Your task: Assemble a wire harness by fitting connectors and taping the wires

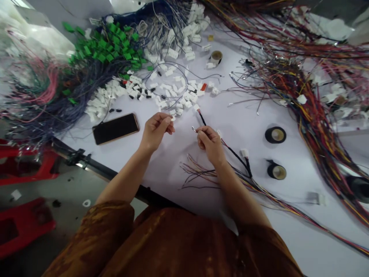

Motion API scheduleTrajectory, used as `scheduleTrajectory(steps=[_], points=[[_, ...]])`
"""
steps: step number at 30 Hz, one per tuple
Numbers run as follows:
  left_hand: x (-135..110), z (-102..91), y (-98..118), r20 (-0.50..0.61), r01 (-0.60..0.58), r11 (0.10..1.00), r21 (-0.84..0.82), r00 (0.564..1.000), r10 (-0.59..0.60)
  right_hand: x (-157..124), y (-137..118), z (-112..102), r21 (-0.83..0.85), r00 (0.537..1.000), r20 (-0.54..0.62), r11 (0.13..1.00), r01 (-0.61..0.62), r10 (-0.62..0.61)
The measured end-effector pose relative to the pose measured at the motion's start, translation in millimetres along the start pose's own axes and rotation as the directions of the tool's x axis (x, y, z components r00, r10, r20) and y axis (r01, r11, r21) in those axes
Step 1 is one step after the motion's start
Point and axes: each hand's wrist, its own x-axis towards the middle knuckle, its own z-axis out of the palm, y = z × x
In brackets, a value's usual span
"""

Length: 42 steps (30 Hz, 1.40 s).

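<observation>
Low over the table [236, 111] the hands sit close but not touching. The left hand [155, 130] pinches a small white connector [172, 118] between thumb and fingertips. The right hand [210, 143] grips a black-and-red wire [236, 156] just behind its bare metal tip [194, 129], the rest trailing back past the wrist. The tip looks meant for the connector, so it would pay to keep the pinch near the tip, line it square with one cavity and turn the opening toward it. Which cavity cannot be told. Beyond lie a phone [115, 128], tape rolls [275, 135] and a pile [173, 92] of loose white housings.
</observation>
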Motion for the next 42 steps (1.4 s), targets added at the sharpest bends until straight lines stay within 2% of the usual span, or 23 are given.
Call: scheduleTrajectory(steps=[3, 6, 9, 14, 17, 20, 23, 28, 33, 39, 42], points=[[-11, 6.9, -6, 0.095, 0.157, 0.987, -0.037, 0.984, -0.153, 0, -2, 0, -0.010, 1.000, 0.015, 1.000, 0.015, -0.015], [-16, 15.1, -12, 0.220, 0.294, 0.953, -0.073, 0.937, -0.272, 0, -1, 1, -0.031, 1.000, 0.013, 0.999, 0.018, -0.017], [-17, 20.9, -18, 0.286, 0.345, 0.927, -0.149, 0.912, -0.293, -2, -2, 2, -0.072, 1.000, -0.012, 0.997, 0.025, -0.026], [-17, 22.1, -21, 0.295, 0.384, 0.894, -0.230, 0.903, -0.312, -6, -4, 3, -0.142, 0.994, -0.005, 0.984, 0.106, -0.108], [-16, 21.8, -21, 0.286, 0.403, 0.886, -0.230, 0.898, -0.335, -7, -1, 4, -0.140, 0.985, 0.031, 0.975, 0.174, -0.171], [-16, 23.2, -21, 0.276, 0.407, 0.886, -0.224, 0.898, -0.343, -7, 2, 5, -0.145, 0.976, -0.002, 0.965, 0.216, -0.219], [-17, 24.2, -21, 0.284, 0.390, 0.889, -0.239, 0.904, -0.320, -6, 3, 5, -0.140, 0.973, 0.000, 0.964, 0.227, -0.229], [-15, 21.0, -25, 0.286, 0.351, 0.903, -0.246, 0.917, -0.279, -4, 3, 5, -0.260, 0.961, 0.085, 0.925, 0.278, -0.264], [-11, 16.0, -29, 0.309, 0.332, 0.910, -0.247, 0.917, -0.250, -1, 6, 4, -0.256, 0.949, 0.094, 0.914, 0.314, -0.300], [-10, 11.1, -31, 0.333, 0.328, 0.909, -0.257, 0.913, -0.235, -1, 8, 0, -0.298, 0.915, 0.128, 0.865, 0.403, -0.382], [-11, 11.0, -30, 0.346, 0.314, 0.919, -0.240, 0.912, -0.222, -1, 9, 0, -0.313, 0.922, 0.096, 0.868, 0.386, -0.376]])
